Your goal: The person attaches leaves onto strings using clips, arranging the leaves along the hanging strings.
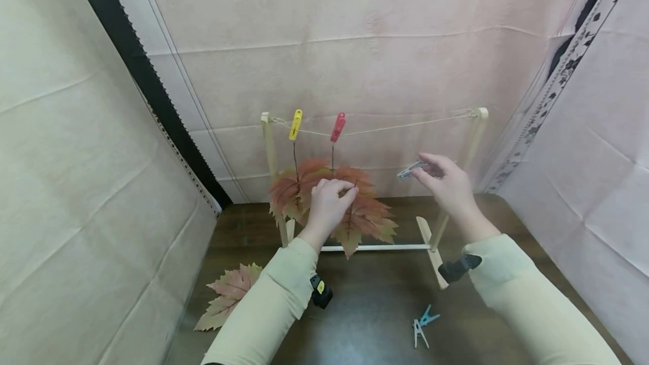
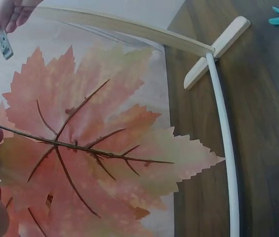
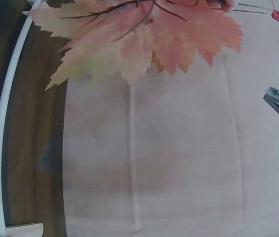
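My left hand [image 1: 330,203] pinches the thin dark stem of an autumn leaf [image 2: 129,143], whose blade spreads below the fingers. In my right hand [image 1: 446,182] is a grey clothespin [image 1: 410,170], held between thumb and fingers to the right of the leaf. The string [image 1: 395,128] stretches above both hands between two wooden posts. A yellow clothespin [image 1: 296,124] and a red clothespin [image 1: 337,127] sit on it, each with a leaf stem beneath. Those hanging leaves [image 1: 285,193] overlap the held one, and my left hand covers part of them.
The stand's right post [image 1: 472,139] rises close beside my right hand, and a white rod [image 1: 392,247] joins the feet. One loose leaf [image 1: 228,297] lies on the table at left, partly behind my sleeve. A blue clothespin [image 1: 428,316] and a pale clothespin [image 1: 418,333] lie at front right.
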Demonstrator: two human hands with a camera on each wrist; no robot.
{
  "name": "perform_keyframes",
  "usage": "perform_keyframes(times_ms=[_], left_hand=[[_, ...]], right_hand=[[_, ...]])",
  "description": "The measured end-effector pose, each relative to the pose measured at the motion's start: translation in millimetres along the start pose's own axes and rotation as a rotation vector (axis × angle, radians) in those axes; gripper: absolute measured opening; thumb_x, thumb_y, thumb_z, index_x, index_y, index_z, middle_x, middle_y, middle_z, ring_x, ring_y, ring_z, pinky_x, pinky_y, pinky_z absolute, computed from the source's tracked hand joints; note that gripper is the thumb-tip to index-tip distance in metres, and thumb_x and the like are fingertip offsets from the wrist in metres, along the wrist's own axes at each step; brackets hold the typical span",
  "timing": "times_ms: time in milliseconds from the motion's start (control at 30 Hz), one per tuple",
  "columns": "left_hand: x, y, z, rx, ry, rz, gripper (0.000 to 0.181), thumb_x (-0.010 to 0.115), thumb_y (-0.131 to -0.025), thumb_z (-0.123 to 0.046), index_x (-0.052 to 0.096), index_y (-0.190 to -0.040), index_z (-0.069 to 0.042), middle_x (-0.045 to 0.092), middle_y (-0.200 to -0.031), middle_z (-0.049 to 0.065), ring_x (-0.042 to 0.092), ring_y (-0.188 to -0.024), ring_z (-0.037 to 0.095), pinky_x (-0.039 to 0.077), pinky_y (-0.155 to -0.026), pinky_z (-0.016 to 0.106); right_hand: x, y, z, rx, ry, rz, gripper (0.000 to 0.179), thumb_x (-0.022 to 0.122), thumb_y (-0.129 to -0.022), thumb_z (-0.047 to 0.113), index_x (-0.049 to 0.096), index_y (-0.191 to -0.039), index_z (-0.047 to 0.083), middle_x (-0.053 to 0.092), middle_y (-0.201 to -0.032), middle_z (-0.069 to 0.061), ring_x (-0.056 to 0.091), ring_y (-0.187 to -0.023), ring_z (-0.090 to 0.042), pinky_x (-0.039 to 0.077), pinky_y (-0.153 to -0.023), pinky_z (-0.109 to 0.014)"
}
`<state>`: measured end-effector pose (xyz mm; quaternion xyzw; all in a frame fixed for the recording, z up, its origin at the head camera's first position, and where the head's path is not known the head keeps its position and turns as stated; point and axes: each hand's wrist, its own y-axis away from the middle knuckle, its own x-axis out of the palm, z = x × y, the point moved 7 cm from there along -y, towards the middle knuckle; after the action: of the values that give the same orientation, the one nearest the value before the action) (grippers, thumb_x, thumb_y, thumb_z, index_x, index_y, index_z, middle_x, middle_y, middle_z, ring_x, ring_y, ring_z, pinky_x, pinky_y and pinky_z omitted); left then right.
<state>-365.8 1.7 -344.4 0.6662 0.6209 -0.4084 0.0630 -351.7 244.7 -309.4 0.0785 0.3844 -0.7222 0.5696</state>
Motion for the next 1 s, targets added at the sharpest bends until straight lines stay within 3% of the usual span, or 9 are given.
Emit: perform_keyframes(times_ms=[167, 433, 767, 1000], left_hand=[[2.6, -6.2, -4.6, -0.003, 0.025, 0.001, 0.024, 0.059, -0.092, -0.032, 0.072, -0.102, -0.016, 0.068, -0.102, -0.002, 0.051, -0.097, 0.019, 0.032, -0.092, 0.044], [-3.1, -22.0, -14.4, -0.011, 0.065, -0.042, 0.021, 0.061, -0.091, -0.030, 0.073, -0.098, -0.015, 0.069, -0.100, -0.002, 0.053, -0.099, 0.020, 0.030, -0.100, 0.044], [-7.5, -37.4, -25.2, -0.060, 0.050, -0.072, 0.024, 0.059, -0.091, -0.031, 0.072, -0.101, -0.014, 0.069, -0.102, -0.001, 0.052, -0.099, 0.019, 0.031, -0.098, 0.042], [-7.0, -42.0, -27.0, -0.085, 0.059, -0.075, 0.022, 0.060, -0.091, -0.027, 0.072, -0.100, -0.012, 0.069, -0.100, -0.001, 0.054, -0.097, 0.020, 0.035, -0.095, 0.039]], right_hand=[[-5, -3.3, 9, -0.022, 0.009, -0.034, 0.046, 0.065, -0.089, 0.030, 0.058, -0.126, 0.004, 0.063, -0.107, -0.011, 0.061, -0.097, -0.024, 0.047, -0.085, -0.040], [-14, -13.5, 27, -0.033, -0.008, -0.091, 0.045, 0.068, -0.087, 0.029, 0.059, -0.125, 0.007, 0.066, -0.105, -0.011, 0.061, -0.096, -0.017, 0.048, -0.081, -0.021], [-23, -27.4, 48, -0.053, -0.064, -0.121, 0.042, 0.068, -0.087, 0.028, 0.061, -0.123, 0.008, 0.066, -0.103, -0.011, 0.059, -0.089, -0.001, 0.046, -0.081, -0.019], [-22, -40.3, 66, -0.050, -0.057, -0.051, 0.053, 0.064, -0.089, 0.036, 0.050, -0.135, 0.015, 0.062, -0.120, -0.004, 0.058, -0.102, -0.017, 0.044, -0.087, -0.033]])
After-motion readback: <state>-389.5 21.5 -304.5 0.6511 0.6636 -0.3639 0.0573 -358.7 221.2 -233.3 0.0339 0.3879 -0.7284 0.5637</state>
